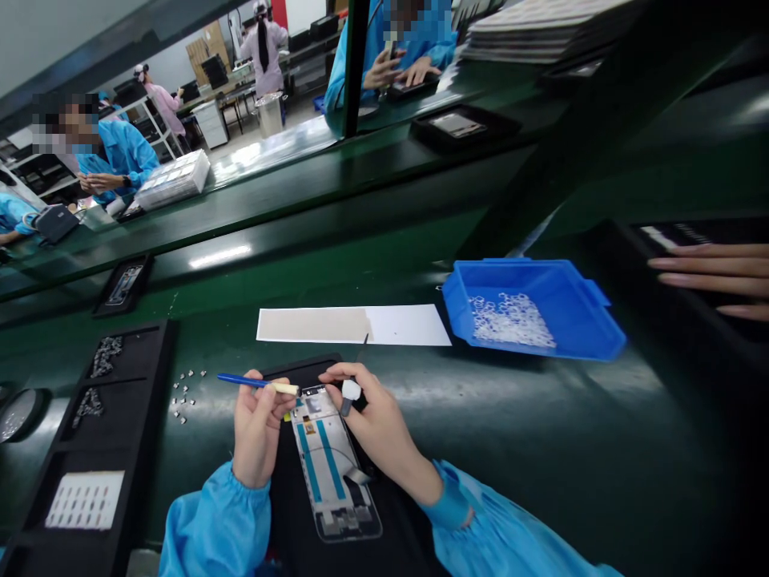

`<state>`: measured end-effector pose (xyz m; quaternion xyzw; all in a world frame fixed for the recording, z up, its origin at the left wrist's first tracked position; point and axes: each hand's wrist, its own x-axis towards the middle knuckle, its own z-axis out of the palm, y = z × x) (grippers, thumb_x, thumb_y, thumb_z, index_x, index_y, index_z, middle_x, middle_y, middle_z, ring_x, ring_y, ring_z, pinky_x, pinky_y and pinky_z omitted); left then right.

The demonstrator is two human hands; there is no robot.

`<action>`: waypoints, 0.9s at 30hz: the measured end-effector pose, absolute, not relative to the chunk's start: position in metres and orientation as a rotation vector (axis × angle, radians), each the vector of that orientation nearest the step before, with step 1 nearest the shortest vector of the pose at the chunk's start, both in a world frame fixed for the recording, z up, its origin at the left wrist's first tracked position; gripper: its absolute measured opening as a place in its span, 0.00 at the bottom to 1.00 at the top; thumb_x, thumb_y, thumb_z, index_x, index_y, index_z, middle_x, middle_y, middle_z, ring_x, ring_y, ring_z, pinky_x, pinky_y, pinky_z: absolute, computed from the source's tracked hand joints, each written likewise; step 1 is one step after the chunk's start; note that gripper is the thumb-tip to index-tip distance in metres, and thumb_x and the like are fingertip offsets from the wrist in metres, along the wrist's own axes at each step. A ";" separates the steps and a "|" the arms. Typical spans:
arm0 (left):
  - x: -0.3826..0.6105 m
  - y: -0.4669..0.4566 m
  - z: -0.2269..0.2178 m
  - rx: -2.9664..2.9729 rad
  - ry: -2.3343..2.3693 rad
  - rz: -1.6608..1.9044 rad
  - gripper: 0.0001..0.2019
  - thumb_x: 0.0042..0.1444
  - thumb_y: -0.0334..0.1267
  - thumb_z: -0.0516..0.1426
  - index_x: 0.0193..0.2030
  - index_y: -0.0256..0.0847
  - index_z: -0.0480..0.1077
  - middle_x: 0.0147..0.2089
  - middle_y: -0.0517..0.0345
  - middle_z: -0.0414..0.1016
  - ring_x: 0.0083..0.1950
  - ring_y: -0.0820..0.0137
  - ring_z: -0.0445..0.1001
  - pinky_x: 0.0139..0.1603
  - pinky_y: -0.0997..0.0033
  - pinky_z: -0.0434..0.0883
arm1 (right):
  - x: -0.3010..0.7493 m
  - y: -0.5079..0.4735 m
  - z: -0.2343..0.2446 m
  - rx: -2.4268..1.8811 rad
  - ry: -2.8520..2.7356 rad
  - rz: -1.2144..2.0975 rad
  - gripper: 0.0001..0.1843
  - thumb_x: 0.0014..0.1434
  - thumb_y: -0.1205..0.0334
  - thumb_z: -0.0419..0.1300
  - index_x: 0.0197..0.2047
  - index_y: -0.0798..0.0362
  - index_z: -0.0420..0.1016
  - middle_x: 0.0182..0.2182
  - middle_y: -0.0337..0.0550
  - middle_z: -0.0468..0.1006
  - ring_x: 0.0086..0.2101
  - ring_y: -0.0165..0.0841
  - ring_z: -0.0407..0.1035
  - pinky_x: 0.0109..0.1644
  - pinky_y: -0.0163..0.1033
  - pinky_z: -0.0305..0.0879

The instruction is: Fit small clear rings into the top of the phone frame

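Note:
My left hand (258, 429) pinches a blue pen-like stick (243, 380) with a cream end, its dark tip over the top of a phone frame (336, 457). Fingers bent, my right hand (381, 421) rests at the frame's top right. A white-and-grey piece (351, 390) shows in its grip, and a thin dark tip (365, 344) sticks up behind the fingers; whether both belong to one tool I cannot tell. The frame has blue strips and a loose flex cable (357, 476). It lies on a black tray (294, 521).
Beyond my hands lies a white paper strip (414, 324), with a blue bin (592, 324) of small white rings to its right. Tiny metal parts (183, 398) sit beside a black compartment tray (141, 425). Another person's hand (714, 276) reaches in at right.

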<state>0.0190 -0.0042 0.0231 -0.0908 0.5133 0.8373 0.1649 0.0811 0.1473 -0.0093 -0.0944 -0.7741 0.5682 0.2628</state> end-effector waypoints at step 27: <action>0.034 0.004 0.025 -0.064 1.697 2.401 0.27 0.45 0.50 0.71 0.41 0.43 0.60 0.32 0.61 0.79 0.33 0.68 0.80 0.37 0.70 0.77 | 0.089 0.124 0.008 -0.048 -1.771 1.593 0.11 0.59 0.70 0.65 0.43 0.46 0.72 0.35 0.38 0.81 0.34 0.34 0.79 0.38 0.35 0.79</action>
